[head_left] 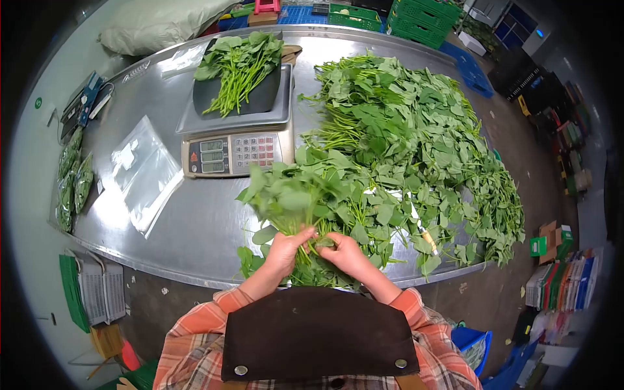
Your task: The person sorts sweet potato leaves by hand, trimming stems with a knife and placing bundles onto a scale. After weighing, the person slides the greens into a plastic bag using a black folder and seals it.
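Note:
My left hand (286,250) is closed round the stems of a bunch of leafy greens (292,195), whose leaves fan out above the fingers, slightly blurred. Close beside it, my right hand (342,252) pinches at stems or a leaf of the greens; its fingertips are partly hidden. A large heap of the same greens (403,123) covers the right side of the metal table (208,240). Beyond my hands stands a digital scale (237,153), and a black tray (266,97) on it carries another bunch of greens (244,68).
Clear plastic bags (143,175) lie left of the scale. Packed bags of greens (73,175) sit at the left edge. A knife with a pale handle (428,239) rests among the leaves on the right. Green crates (422,23) stand beyond the far edge.

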`<act>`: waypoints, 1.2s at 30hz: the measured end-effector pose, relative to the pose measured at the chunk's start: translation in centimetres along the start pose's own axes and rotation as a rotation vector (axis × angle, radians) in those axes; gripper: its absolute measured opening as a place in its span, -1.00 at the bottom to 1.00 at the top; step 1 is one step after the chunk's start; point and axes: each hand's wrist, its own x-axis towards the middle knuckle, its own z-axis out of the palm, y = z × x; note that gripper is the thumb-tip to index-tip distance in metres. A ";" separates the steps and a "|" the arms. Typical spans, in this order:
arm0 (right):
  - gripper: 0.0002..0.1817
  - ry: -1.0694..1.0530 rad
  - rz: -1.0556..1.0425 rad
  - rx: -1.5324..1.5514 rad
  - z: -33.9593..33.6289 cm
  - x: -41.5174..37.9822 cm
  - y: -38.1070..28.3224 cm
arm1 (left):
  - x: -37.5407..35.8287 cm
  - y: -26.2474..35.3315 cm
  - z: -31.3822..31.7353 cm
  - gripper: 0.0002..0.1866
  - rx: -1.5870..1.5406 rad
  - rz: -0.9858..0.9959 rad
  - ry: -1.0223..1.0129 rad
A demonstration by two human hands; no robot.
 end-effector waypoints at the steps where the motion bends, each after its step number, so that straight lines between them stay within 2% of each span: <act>1: -0.73 0.043 0.011 0.106 0.3 0.1 0.2 | 0.1 0.1 -0.1 -0.79 -0.070 -0.002 0.025; 2: -0.84 0.082 -0.019 0.343 0.8 0.0 0.2 | 0.1 0.1 -0.4 -0.80 -0.141 -0.004 0.053; 5: -0.87 0.249 -0.309 0.164 0.7 -0.7 -1.0 | 0.6 1.0 -1.6 -0.81 -0.265 0.043 0.158; 6: -0.85 0.229 -0.190 0.405 0.9 -1.3 -1.3 | 0.9 1.2 -2.0 -0.81 -0.300 0.061 0.221; 7: -0.84 0.206 -0.180 0.399 0.7 -1.5 -1.2 | 1.1 1.5 -2.4 -0.81 -0.336 0.079 0.284; 8: -0.82 0.183 -0.171 0.392 0.4 -1.6 -1.1 | 1.5 1.7 -3.3 -0.80 -0.319 0.130 0.273; 9: -0.80 0.162 -0.165 0.384 0.1 -1.6 -1.0 | 1.1 2.2 -3.0 -0.80 -0.259 0.099 0.215; 12: -0.73 0.005 0.082 0.401 0.8 -0.9 -0.5 | -1.4 3.2 -2.1 -0.80 -0.062 -0.010 0.008; 15: -0.66 -0.059 0.013 0.796 1.5 -0.6 -1.7 | -2.8 2.0 -0.5 -0.79 0.083 0.048 -0.126; 16: -0.69 -0.051 0.074 0.749 1.4 -0.4 -1.2 | -3.7 2.9 0.8 -0.79 0.047 0.052 -0.173; 19: -0.75 0.060 -0.037 0.550 1.7 -0.7 -1.3 | -2.8 0.0 -0.6 -0.81 -0.064 0.039 0.009; 20: -0.82 0.125 -0.121 0.353 1.8 -1.0 -1.9 | -2.6 0.0 -0.9 -0.84 -0.101 0.020 0.093; 23: -0.84 0.234 -0.426 0.073 2.1 -1.2 -2.1 | -2.4 1.0 -1.2 -0.86 -0.167 0.106 0.181; 24: -0.78 0.283 -0.420 0.041 1.5 -1.5 -2.8 | -1.4 0.8 -2.5 -0.88 -0.191 0.153 0.283; 26: -0.70 0.353 -0.270 0.092 -1.0 -1.4 -1.7 | -0.4 2.3 -5.3 -0.85 -0.197 0.279 0.416; 27: -0.63 0.384 -0.219 0.257 -3.1 -1.7 -2.4 | -0.4 3.5 -6.3 -0.83 -0.179 0.372 0.339; 28: -0.58 0.331 -0.290 0.950 -4.7 -1.2 -0.7 | -0.6 4.6 -7.2 -0.82 -0.137 0.372 0.403; 29: -0.45 0.269 -0.236 1.428 -6.4 -1.2 -2.1 | -0.7 5.5 -8.0 -0.81 -0.094 0.372 0.466; 31: -0.38 0.183 -0.122 1.453 -6.2 -0.7 -1.8 | 0.3 5.7 -10.1 -0.83 0.042 0.289 0.347; 33: -0.39 -0.028 0.147 1.011 -3.5 0.7 -0.7 | 2.1 4.8 -11.3 -0.83 0.211 0.213 0.273; 34: -0.41 -0.097 0.206 0.947 -1.4 1.5 -0.7 | 3.4 4.0 -11.3 -0.82 0.316 0.174 0.257; 36: -0.50 -0.195 0.341 1.028 2.1 3.8 -0.2 | 5.2 2.4 -10.7 -0.81 0.500 0.144 0.251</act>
